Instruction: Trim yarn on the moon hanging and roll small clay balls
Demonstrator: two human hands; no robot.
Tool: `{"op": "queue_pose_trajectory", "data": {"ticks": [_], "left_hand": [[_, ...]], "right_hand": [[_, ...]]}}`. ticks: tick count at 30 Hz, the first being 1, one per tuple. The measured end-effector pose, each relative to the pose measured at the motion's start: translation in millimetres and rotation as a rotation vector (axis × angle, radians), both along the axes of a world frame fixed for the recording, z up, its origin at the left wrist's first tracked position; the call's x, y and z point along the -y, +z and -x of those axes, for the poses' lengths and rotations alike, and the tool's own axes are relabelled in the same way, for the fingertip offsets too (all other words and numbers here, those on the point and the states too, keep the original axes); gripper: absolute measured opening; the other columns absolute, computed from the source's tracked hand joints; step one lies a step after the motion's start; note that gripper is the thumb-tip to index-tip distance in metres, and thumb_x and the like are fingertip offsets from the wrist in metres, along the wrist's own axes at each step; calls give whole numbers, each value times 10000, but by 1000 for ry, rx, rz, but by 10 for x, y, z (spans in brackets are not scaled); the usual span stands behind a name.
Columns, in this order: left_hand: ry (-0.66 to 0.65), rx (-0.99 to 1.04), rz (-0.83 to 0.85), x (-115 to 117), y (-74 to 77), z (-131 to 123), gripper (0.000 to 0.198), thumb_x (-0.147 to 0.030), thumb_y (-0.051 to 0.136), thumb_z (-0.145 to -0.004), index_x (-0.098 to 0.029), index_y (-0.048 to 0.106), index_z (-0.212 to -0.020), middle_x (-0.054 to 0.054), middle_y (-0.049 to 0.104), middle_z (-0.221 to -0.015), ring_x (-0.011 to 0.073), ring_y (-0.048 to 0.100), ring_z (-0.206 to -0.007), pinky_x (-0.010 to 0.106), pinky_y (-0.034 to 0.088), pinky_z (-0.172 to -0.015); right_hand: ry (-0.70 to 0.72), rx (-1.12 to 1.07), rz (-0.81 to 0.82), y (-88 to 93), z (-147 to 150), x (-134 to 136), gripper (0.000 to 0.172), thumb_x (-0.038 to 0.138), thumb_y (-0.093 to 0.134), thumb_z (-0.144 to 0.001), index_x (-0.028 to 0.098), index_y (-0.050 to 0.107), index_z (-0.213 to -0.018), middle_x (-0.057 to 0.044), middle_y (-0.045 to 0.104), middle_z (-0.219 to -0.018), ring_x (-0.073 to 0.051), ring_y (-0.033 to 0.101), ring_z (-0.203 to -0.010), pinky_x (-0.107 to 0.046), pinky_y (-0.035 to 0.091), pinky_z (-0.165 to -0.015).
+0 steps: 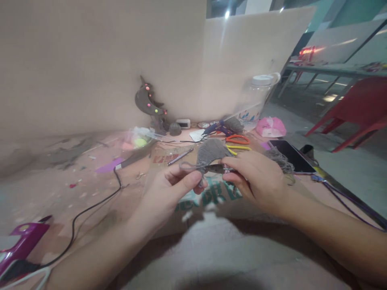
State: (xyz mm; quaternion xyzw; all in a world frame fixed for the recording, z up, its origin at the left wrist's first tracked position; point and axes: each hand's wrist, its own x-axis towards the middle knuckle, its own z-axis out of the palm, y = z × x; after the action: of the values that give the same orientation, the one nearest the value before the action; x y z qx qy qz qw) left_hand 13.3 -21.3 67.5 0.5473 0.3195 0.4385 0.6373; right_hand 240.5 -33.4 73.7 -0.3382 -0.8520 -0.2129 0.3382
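Head view: left hand (172, 187), thumb and fingers closed in a pinch on thin grey yarn at the near-left edge of a curved, grey yarn-wrapped piece (211, 151). Right hand (261, 177), thumb and forefinger pinched about the dark, narrow right part of the same piece; detail at the fingertips too blurred to tell. Position of piece: between both hands, above a brown cardboard sheet with green printed characters (217, 191). Just beyond, to the right: orange looped handles (238, 139) and yellow handles (240, 148). To the left: slim dark pencil-like stick (180, 156), on the cardboard. Beside right hand: loose grey yarn heap (281, 161), next to a flat black-screened device (292, 156). Farther back: dark crescent ornament with coloured beads (142, 100), upright near the wall; clear bottle with white lid (255, 100).
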Motion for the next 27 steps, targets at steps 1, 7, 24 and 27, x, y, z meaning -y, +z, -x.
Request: {"op": "queue_pose_trajectory", "data": {"ticks": [1, 7, 24, 27], "left_hand": [[1, -2, -1, 2, -3, 0, 218, -378, 759, -830, -195, 703, -726, -42, 677, -673, 84, 608, -690, 190, 456, -713], [-10, 30, 32, 10, -6, -10, 204, -371, 770, -819, -196, 706, -738, -43, 677, -668, 84, 612, -678, 190, 455, -686], [64, -81, -69, -21, -48, 9, 264, -428, 746, -825, -176, 707, -755, -4, 686, -704, 118, 615, -701, 228, 477, -720], [108, -130, -82, -14, -13, -1, 250, -411, 753, -812, -173, 702, -751, 0, 681, -691, 129, 619, -695, 235, 490, -698]], "right_hand": [[2, -1, 3, 1, 1, -2, 274, 325, 446, -1028, 116, 623, -1027, -64, 638, -762, -196, 546, -689, -323, 427, -651], [7, -4, -14, 19, 4, -12, 270, 315, 439, -1031, 125, 630, -1009, -47, 620, -715, -183, 538, -662, -305, 421, -631], [-13, 8, 23, -21, 9, 0, 307, 359, 431, -1033, 120, 617, -1084, -84, 674, -825, -191, 605, -759, -301, 453, -703], [-27, -3, 51, -33, 12, 2, 311, 359, 421, -1037, 124, 620, -1082, -91, 678, -854, -194, 612, -786, -303, 456, -719]]}}
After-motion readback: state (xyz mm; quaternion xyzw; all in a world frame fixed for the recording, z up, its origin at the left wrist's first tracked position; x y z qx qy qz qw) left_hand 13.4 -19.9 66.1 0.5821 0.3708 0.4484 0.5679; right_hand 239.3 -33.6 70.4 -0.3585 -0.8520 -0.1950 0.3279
